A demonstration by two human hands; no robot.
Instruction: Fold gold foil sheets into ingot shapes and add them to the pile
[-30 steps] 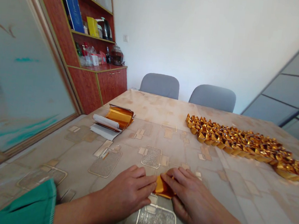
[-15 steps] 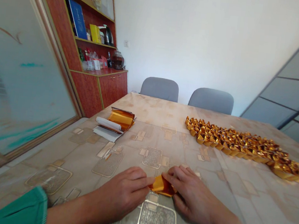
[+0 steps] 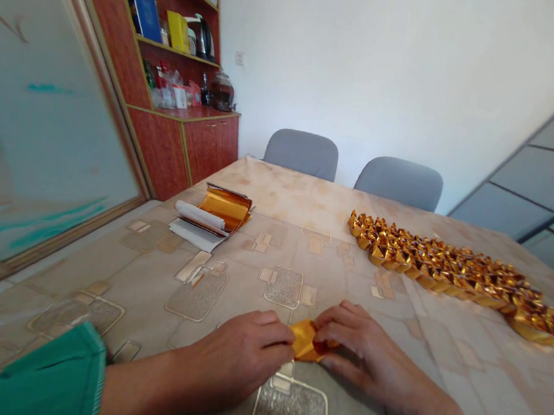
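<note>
Between my two hands, just above the table, is a small piece of gold foil paper [image 3: 304, 340], partly folded. My left hand [image 3: 256, 352] pinches its left end, fingers pressed together. Around its right end curl the fingers of my right hand [image 3: 357, 347], with the thumb at the lower edge. My fingers cover both ends of the foil. Further off to the left lies a loose stack of gold foil sheets [image 3: 227, 210] with white backs, curled up. On the right stand many folded gold foil pieces [image 3: 442, 263], packed in rows.
A patterned cloth covers the table [image 3: 244, 283]. Two grey chairs [image 3: 302, 152] stand at its far side against the white wall. A red-brown cabinet [image 3: 159, 152] with bottles and a kettle is at the back left, beside a frosted glass door [image 3: 53, 118].
My right hand has shifted its grip, its fingers now curling more over the foil's right end. My left fingers sit closer against the left end. The whole view has tilted down slightly.
</note>
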